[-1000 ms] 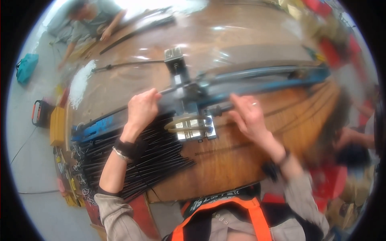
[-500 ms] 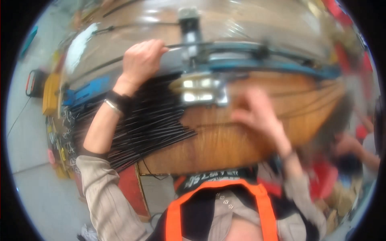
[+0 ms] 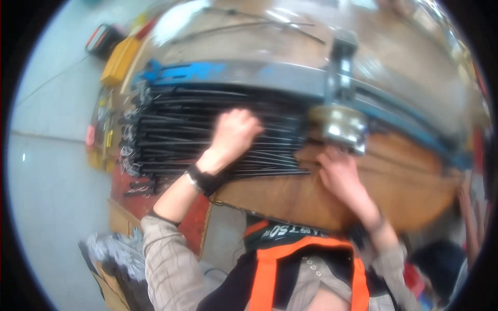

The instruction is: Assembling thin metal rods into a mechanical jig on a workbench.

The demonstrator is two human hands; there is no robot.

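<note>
A broad row of long, thin black cables (image 3: pixel 197 124) lies across the bench, small metal clips (image 3: pixel 128 153) at the left ends. My left hand (image 3: pixel 236 135) is above the middle of this row with its fingers curled closed; whatever they may hold is hidden. At the right ends of the cables, a shiny metal and brass-coloured cylindrical fixture (image 3: pixel 345 127) hangs from a dark upright bracket (image 3: pixel 342 57). Just below that fixture is my right hand (image 3: pixel 342 173), fingers bent together. Blur conceals what is between them, and I cannot tell whether they touch the fixture.
A blue and grey metal rail (image 3: pixel 249 75) runs behind the cables. Brown wooden board (image 3: pixel 394 181) covers the bench's right part. A yellow box (image 3: pixel 120 61) stands at far left, grey plastic wrapping (image 3: pixel 116 254) lower left. Another person's arm (image 3: pixel 471 217) shows at the right edge.
My left hand has come down from the rail to above the cables. My right hand has moved closer under the metal fixture, its fingers drawn together. The whole view has shifted leftward.
</note>
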